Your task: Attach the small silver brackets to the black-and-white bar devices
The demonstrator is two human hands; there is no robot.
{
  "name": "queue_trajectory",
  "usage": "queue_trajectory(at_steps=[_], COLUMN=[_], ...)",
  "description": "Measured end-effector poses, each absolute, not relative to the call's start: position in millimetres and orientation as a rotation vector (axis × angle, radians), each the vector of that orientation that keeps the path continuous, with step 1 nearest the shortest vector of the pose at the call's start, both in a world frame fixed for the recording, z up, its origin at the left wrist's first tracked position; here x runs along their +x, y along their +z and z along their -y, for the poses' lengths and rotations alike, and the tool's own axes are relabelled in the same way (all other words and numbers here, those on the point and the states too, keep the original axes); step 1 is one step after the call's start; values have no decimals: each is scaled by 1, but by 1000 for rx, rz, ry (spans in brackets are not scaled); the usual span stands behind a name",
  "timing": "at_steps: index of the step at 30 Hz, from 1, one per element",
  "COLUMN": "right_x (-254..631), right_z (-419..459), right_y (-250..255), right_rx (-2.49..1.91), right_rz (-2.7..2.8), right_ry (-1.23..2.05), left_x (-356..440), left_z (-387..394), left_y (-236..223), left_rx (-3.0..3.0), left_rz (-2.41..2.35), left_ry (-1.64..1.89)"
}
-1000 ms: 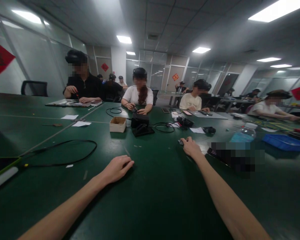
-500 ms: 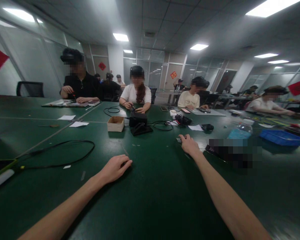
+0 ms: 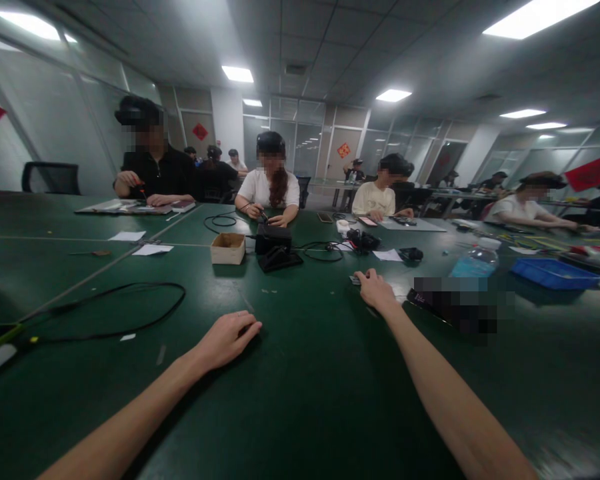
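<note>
My left hand (image 3: pixel 229 339) lies on the green table (image 3: pixel 300 387) with its fingers stretched forward and the thumb slightly apart. Nothing shows in it. Farther forward and to the right, my right hand (image 3: pixel 377 290) reaches over a small flat grey object (image 3: pixel 354 280), whose end sticks out beyond the fingers on the left. The rest of that object is hidden under the hand, so its kind is unclear. A dark, partly blurred-out item (image 3: pixel 437 310) lies just right of my right wrist.
Ahead stand an open cardboard box (image 3: pixel 228 249) and a black device on a stand (image 3: pixel 275 247). A bottle with blue liquid (image 3: pixel 475 260) and a blue tray (image 3: pixel 555 275) are at the right. A black cable (image 3: pixel 180 293) loops at the left. Several people sit across the table.
The view has shifted slightly, so the surroundings sit a little farther left. Both my hands keep nearly the same pose and place on the table.
</note>
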State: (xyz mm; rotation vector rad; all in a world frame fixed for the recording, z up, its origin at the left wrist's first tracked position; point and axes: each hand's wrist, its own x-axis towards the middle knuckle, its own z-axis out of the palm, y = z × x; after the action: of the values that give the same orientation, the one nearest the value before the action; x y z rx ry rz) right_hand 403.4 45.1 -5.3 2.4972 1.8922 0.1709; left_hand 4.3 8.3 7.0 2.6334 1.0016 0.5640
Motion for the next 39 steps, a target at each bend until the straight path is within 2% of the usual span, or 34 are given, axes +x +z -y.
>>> queue_trajectory(at_steps=[22,39], right_x=[404,441], right_z=[-50,-60], right_y=[-8,-19], right_rx=[2512,2917], right_rz=[-1875,-1693], right_ry=[123,-170], left_x=[3,2], left_z=[-8,-2], left_y=[7,12], left_rx=[2634,2579], left_rz=[-1016,-1012], left_ry=[544,528])
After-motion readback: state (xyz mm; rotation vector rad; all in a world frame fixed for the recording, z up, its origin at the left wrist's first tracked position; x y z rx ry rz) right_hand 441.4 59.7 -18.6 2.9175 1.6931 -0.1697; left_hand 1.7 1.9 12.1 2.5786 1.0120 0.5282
